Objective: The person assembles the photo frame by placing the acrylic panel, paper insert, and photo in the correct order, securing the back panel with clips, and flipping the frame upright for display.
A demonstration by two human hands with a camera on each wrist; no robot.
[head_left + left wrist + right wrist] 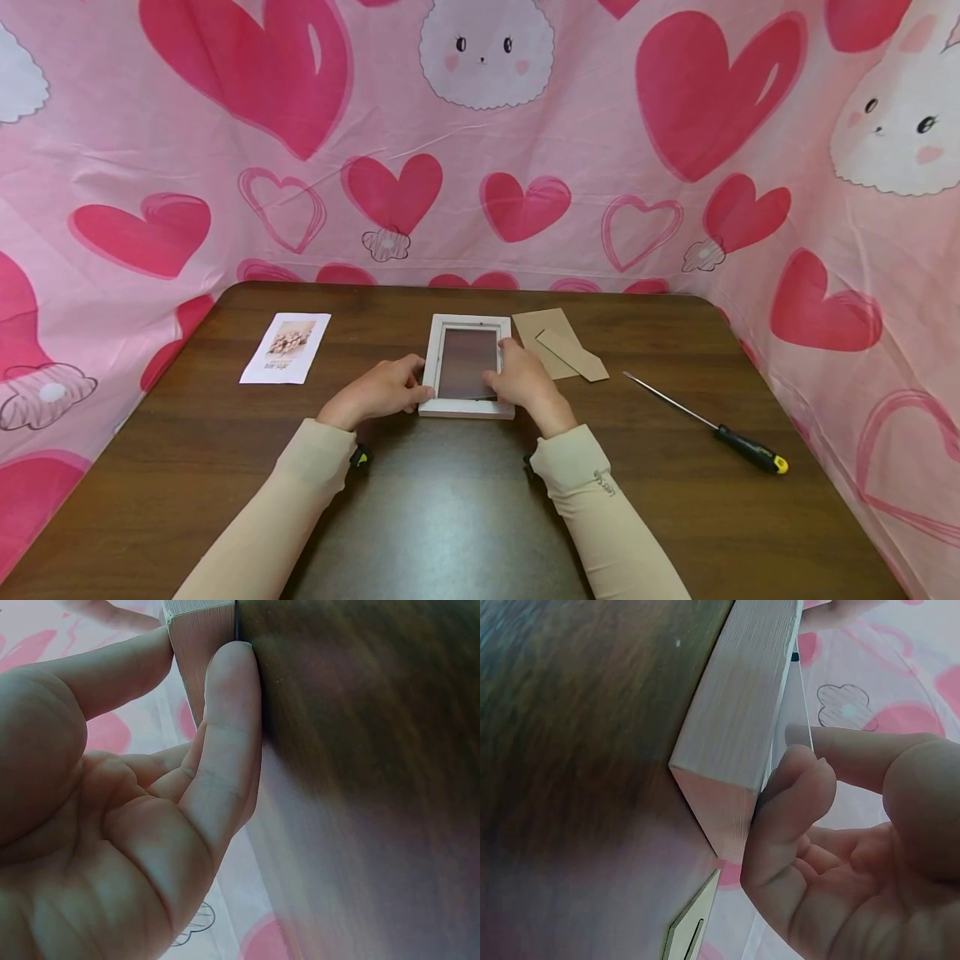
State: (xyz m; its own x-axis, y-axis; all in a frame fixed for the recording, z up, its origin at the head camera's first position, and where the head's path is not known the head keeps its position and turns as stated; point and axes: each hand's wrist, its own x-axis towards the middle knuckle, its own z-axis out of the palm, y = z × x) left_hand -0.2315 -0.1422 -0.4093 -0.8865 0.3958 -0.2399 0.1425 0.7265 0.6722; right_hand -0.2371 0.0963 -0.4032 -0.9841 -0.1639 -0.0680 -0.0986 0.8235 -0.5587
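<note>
A white picture frame (467, 407) lies face down on the table, its recess facing up. My left hand (382, 386) grips the frame's left side near the front corner, thumb on top and fingers along the outer wall. In the left wrist view, those fingers (225, 712) lie against the frame's side (202, 634). With my right hand (521, 379) I pinch a clear pane (802, 705) by its edge between thumb and finger. The pane stands slightly tilted up out of the recess at the frame's right side.
Right of the frame is a brown backing board (543, 327) with a stand leg (573, 354). Farther right lies a screwdriver (738, 442) with a black and yellow handle. A printed picture card (288, 348) lies at the left. Pink heart-patterned cloth surrounds the table.
</note>
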